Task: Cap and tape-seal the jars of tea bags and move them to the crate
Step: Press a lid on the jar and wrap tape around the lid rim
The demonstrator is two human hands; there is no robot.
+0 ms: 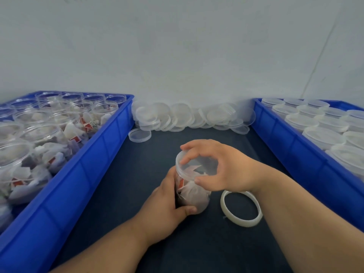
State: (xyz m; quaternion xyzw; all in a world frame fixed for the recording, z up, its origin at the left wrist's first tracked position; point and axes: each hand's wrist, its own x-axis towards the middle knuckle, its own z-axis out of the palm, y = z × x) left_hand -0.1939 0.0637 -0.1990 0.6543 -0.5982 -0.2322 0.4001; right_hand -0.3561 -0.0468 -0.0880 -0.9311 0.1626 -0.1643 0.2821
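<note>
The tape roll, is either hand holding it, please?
No, the tape roll lies on the mat; left hand grips the jar, right hand its lid.

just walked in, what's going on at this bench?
A person is capping a jar of tea bags on the dark table. The left hand grips the jar's body, and the right hand holds the lid on its mouth by the rim. The tape roll lies untouched beside the jar. Open jars wait in the left crate, capped jars fill the right crate, and loose lids are piled at the back.
</note>
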